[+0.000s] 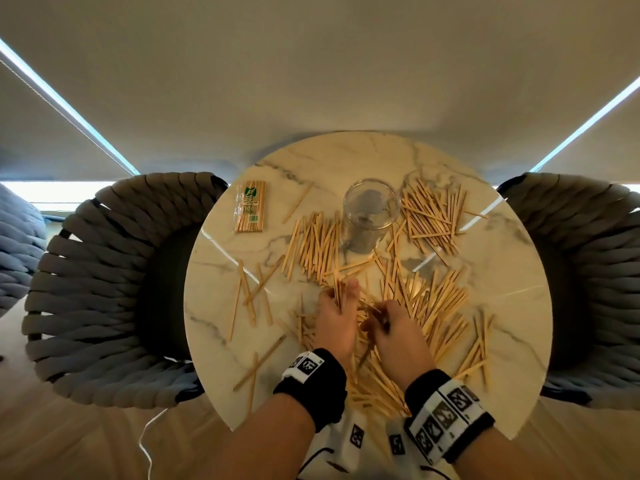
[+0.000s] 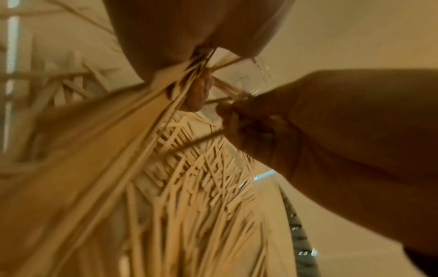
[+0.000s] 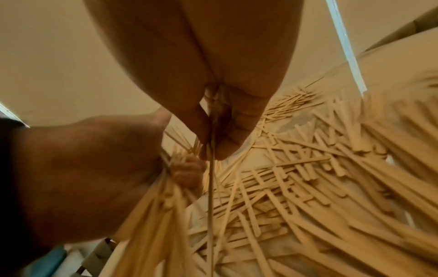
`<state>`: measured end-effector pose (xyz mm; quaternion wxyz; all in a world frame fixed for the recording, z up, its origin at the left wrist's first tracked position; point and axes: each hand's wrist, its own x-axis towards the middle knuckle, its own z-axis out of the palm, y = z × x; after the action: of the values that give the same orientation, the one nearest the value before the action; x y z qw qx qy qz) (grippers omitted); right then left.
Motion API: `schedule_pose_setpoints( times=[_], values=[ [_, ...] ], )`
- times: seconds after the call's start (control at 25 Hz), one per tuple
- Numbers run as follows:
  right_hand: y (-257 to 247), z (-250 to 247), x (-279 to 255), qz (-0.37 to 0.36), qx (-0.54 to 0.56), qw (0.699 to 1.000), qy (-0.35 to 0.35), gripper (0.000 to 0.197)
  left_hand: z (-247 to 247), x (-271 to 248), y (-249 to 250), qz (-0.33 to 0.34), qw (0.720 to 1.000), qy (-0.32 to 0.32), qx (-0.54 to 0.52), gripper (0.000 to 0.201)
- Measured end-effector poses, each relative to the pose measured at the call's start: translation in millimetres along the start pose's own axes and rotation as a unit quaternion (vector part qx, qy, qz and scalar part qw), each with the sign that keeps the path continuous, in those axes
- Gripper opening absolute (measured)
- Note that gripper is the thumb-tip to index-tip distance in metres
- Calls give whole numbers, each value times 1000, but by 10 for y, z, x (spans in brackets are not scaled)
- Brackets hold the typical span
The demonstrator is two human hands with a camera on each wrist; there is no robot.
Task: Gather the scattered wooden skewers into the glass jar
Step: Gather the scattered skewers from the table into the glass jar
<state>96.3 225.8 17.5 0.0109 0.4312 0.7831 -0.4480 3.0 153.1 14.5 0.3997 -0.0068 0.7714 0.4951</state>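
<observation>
Wooden skewers [image 1: 433, 299] lie scattered in heaps over the round marble table [image 1: 519, 306]. A clear glass jar [image 1: 369, 213] stands upright at the far middle, apparently holding no skewers. My left hand [image 1: 337, 306] grips a bundle of skewers [image 2: 113, 131], seen close in the left wrist view. Just to its right, my right hand [image 1: 381, 317] pinches a thin skewer [image 3: 211, 187] between thumb and fingers. Both hands hover over the near pile, well short of the jar. The jar [image 2: 258, 75] shows faintly behind the fingers.
A sealed packet of skewers [image 1: 250, 206] lies at the table's far left. Woven grey chairs stand on the left [image 1: 97, 289] and on the right [image 1: 595, 271] of the table. Loose skewers [image 1: 252, 296] also lie left of my hands.
</observation>
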Motion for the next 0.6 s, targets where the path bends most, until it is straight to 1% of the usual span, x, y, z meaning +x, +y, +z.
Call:
schedule_pose_setpoints(
  times=[0.04, 0.08, 0.12, 0.2, 0.28, 0.32, 0.4, 0.44, 0.48, 0.56, 0.6],
  values=[
    [-59, 37, -10, -7, 12, 1000, 8, 4, 47, -2, 21, -22, 999, 7, -39, 98],
    [-85, 68, -13, -18, 17, 1000, 16, 3, 81, 1, 36, -35, 997, 14, -68, 102],
    [-104, 88, -16, -30, 19, 999, 22, 5, 97, 37, 28, -44, 995, 20, -88, 93],
    [-91, 112, -12, -55, 16, 998, 11, 16, 94, 133, 17, -69, 991, 18, -116, 58],
    [-67, 110, -9, -86, 7, 996, -26, 30, 64, 211, 19, -97, 985, -2, -145, 39],
    [-62, 100, -9, -101, 2, 994, -49, 33, 54, 254, -1, -100, 983, -6, -155, 30],
    [-67, 36, -19, -121, 3, 988, -93, 33, 10, 285, 2, -96, 986, 8, -135, 14],
    [-73, -12, -19, -124, 14, 987, -106, 30, -32, 302, -13, -91, 989, 6, -115, 12],
    [-77, -67, -10, -116, 28, 987, -106, 25, -72, 319, -42, -87, 991, -4, -100, 15],
    [-93, -161, 85, -71, 53, 994, -64, 18, -159, 313, -85, -89, 990, -43, -102, 23],
    [-93, -182, 177, -40, 59, 997, -41, 18, -190, 296, -105, -97, 984, -67, -131, 23]
  ],
)
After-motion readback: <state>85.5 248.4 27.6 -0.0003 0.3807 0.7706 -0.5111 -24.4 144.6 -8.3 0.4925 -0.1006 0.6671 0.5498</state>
